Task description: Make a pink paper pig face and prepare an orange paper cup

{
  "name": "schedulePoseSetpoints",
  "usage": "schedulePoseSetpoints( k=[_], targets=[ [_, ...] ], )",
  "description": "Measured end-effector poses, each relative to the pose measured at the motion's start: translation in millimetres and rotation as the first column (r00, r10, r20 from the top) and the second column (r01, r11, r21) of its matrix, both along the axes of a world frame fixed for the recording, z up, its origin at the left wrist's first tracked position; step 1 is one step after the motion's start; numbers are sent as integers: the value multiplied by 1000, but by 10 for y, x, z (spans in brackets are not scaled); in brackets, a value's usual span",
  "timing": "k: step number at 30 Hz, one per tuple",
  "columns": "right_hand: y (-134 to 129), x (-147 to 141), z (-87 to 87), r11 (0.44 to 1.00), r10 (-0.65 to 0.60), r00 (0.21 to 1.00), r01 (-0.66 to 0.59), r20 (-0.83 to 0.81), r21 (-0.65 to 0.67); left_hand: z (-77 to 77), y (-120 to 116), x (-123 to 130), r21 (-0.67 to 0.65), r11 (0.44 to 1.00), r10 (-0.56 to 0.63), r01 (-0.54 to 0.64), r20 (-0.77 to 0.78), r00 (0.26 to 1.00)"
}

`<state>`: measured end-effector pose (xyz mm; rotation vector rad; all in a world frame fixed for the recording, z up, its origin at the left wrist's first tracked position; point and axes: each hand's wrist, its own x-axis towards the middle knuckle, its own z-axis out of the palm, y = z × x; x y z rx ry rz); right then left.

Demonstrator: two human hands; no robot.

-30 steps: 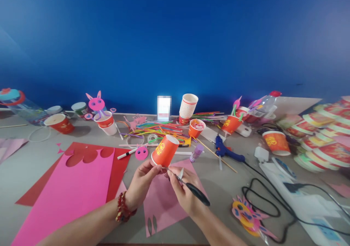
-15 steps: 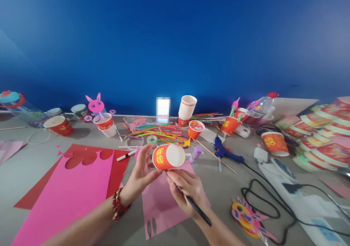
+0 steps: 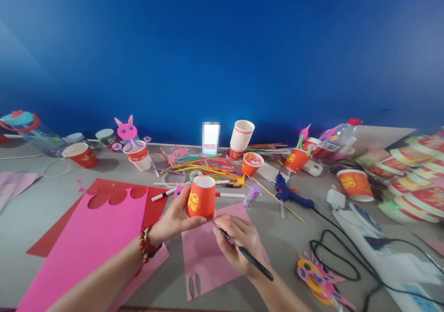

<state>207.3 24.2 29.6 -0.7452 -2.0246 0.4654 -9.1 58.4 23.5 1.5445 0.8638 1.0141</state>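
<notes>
A red-orange paper cup (image 3: 205, 198) with yellow lettering stands bottom-up in my left hand (image 3: 176, 217), its pale base on top. My left fingers and thumb grip the cup's side and lower rim. In my right hand (image 3: 239, 240) is a slim craft knife (image 3: 255, 262) with a black handle, held like a pen. Its thin tip meets the cup near the rim; the exact contact is too small to make out. Below both hands lies a pink sheet (image 3: 208, 266) with two narrow cut-out slots.
Magenta paper (image 3: 93, 247) covers red paper at left. Behind the hands are pipe cleaners (image 3: 204, 164), a glue stick (image 3: 252, 195) and stacked cups (image 3: 242, 136). At right lie a blue glue gun (image 3: 291, 195), its black cable and a power strip (image 3: 367, 242).
The cup has turned from tilted towards me to nearly upright, base on top. My left fingers have closed in around it. The knife stays in my right hand at the rim.
</notes>
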Motion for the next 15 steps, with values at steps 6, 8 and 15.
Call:
schedulePoseSetpoints(
  k=[6, 8, 15],
  targets=[
    [-17, -28, 70, 996, -4, 997, -3, -80, -92, -46, -46, 43, -93, 996, 4, -1, 33, 999],
    [-30, -34, 106, 992, -10, 995, -3, -98, -125, -53, -61, 76, -92, 995, -21, 25, 47, 999],
    [-103, -45, -37, 949, -91, 976, 25, -197, -314, -66, -139, 213, 17, 999, 33, -36, 141, 989]
  ],
)
